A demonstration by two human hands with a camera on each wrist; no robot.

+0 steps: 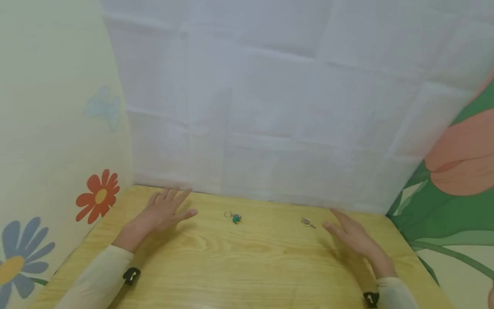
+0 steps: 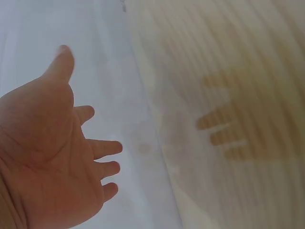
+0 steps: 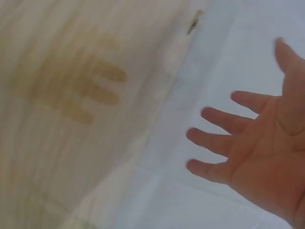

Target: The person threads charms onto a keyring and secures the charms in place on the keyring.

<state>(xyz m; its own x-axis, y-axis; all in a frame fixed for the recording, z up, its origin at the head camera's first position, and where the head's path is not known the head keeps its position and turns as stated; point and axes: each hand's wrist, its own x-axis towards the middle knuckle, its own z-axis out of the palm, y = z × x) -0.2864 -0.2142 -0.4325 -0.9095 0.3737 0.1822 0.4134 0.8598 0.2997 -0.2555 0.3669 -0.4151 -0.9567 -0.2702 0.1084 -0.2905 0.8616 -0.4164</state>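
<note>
Here on the far half of the wooden table (image 1: 231, 266) lies the small keyring (image 1: 236, 218), left of centre, its green charm to the right of its thin loop! Well to its right, there's the metal ring piece (image 1: 309, 223), a slim end pointing right and near, too small to make out fully. Left hand (image 1: 160, 212): over the table's far left, fingers and thumb spread well apart, shadow on the wood below. Right hand (image 1: 353, 236): just right of the ring piece, thumb toward it, fingers apart as well! Dark wristbands (image 1: 131, 275) on both arms, pale sleeves (image 1: 98, 274) behind. Beyond, the creased white cloth (image 1: 262, 107); flanking it, a red flower (image 1: 101, 196) left, a pink bloom (image 1: 463, 154) right!
</note>
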